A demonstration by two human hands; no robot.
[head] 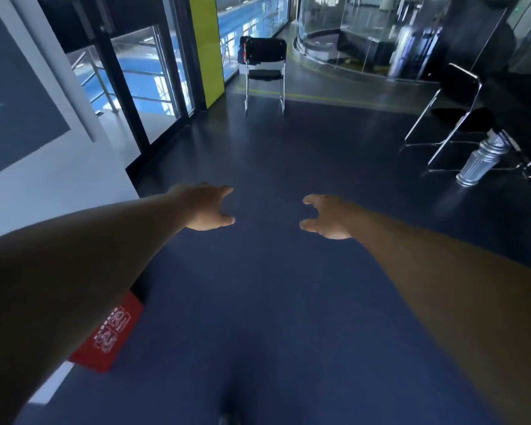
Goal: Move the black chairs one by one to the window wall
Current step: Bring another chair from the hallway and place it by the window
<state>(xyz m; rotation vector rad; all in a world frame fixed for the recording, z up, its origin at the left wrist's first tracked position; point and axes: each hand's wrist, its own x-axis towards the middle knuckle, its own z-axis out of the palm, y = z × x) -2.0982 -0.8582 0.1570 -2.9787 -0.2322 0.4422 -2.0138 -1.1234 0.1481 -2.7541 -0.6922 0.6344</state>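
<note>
While left hand [207, 207] and right hand [325, 217] spread empty, silver cylinder [482, 157] adjoins black chair [462, 88].

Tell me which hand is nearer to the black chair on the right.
Right. The right hand hovers over the floor, the black chair ahead and to its right; the left hand is farther to the left. Neither touches it.
</note>
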